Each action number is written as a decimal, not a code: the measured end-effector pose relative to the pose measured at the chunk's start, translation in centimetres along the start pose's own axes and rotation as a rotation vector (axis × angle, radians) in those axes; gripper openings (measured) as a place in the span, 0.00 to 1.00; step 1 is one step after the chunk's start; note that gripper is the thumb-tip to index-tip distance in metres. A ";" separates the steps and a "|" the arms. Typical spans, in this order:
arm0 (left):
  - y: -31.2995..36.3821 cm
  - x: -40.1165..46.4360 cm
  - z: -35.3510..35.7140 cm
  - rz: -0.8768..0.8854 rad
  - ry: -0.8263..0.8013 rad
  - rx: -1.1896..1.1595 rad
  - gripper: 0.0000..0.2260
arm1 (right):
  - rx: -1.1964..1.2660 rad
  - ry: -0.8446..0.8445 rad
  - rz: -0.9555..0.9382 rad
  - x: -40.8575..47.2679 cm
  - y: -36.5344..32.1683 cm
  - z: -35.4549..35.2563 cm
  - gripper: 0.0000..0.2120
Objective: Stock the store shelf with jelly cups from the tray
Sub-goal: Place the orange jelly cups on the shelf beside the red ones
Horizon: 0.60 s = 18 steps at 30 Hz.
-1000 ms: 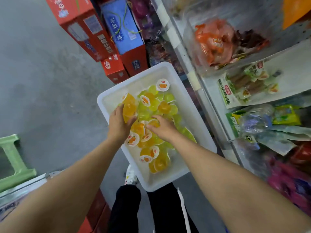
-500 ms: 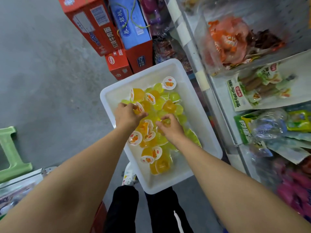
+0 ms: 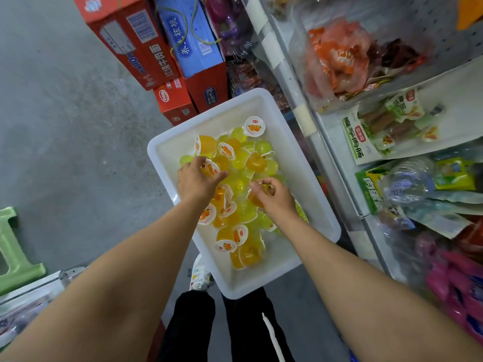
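Note:
A white plastic tray point(image 3: 317, 205) sits below me, holding several orange and yellow-green jelly cups point(image 3: 257, 162) with white printed lids. My left hand point(image 3: 196, 178) reaches into the pile's left side, and its fingers curl round an orange jelly cup point(image 3: 210, 168). At the middle of the pile, my right hand point(image 3: 275, 195) grips another orange jelly cup point(image 3: 254, 198) between thumb and fingers. The store shelf point(image 3: 452, 121) runs along the right, with packaged snacks lying on it.
Red and blue cartons point(image 3: 162, 48) stand on the grey floor beyond the tray. A green stool point(image 3: 13, 246) is at the left edge. Bags of orange sweets point(image 3: 339, 58) and sausage packs point(image 3: 366, 137) fill the shelf. My legs in black trousers point(image 3: 235, 327) are under the tray.
Both hands have shifted a little further up the pile. The left hand let go of one orange cup and closed on another; the right hand has lifted a cup slightly.

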<state>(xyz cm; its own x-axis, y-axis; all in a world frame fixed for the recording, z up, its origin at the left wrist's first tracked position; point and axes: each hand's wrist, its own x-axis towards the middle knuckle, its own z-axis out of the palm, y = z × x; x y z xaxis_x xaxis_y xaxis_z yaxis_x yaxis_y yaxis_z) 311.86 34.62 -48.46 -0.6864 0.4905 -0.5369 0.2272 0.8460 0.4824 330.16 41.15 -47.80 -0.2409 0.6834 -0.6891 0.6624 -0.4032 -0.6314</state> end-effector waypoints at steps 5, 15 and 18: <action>2.2 -2.9 -2.5 0.057 -0.034 -0.240 0.27 | 0.072 0.048 -0.014 -3.1 -3.0 -1.7 0.17; 7.3 -11.7 -11.8 0.281 -0.135 -0.429 0.26 | 0.244 0.291 -0.188 -14.1 -11.0 -6.7 0.18; 10.7 -15.5 -15.3 0.412 -0.153 -0.504 0.23 | 0.277 0.411 -0.286 -18.5 -14.8 -9.5 0.16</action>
<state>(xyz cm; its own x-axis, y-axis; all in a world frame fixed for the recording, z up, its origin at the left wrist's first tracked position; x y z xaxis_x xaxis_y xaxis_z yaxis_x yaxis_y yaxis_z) 314.39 32.87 -24.39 -0.4980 0.8085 -0.3136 0.0740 0.4000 0.9135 331.54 40.26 -22.28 -0.0511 0.9469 -0.3176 0.3872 -0.2743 -0.8802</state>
